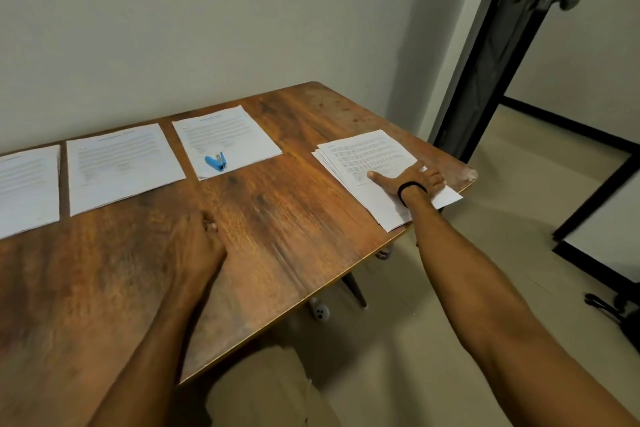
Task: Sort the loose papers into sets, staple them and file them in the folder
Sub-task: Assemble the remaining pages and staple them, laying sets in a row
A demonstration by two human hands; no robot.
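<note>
Likely step: sorting. Right grip (412,182) released, flat on loose stack (367,156) at tabletop (294,218) 2 o'clock. Left grip (199,243) blurred, state cannot tell. Three sets (117,166) at 10–12 o'clock, stapler (215,162) on rightmost. Next probably: lift top sheet, match to set.

Probably a plain room in a home: wooden table (284,218), bare wall (207,28), tiled floor (485,253), knobbed door (498,55).
</note>
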